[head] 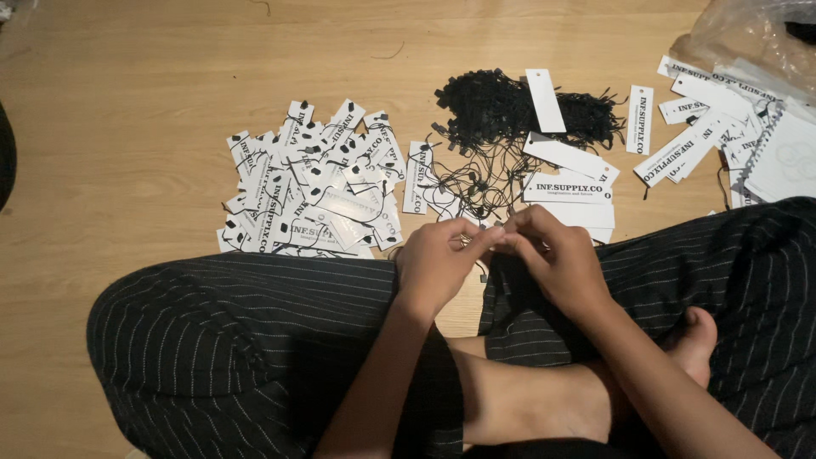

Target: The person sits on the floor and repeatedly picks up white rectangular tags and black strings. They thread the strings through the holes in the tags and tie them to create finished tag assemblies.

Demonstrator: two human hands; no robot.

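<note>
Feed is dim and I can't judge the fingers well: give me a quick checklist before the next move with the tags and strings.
1. Both hands meet over the lap, left hand and right hand fingertip to fingertip: ok.
2. Something small pinched between them: cannot tell what; a thin black string seems to hang below.
3. Loose black strings heaped within reach ahead: ok.
4. Unstrung white tags stacked just beyond the right hand: ok.
5. Strung tags pile set apart on the left of the floor: ok.
6. Strings tangled at the heap's near edge: not ok.
</note>
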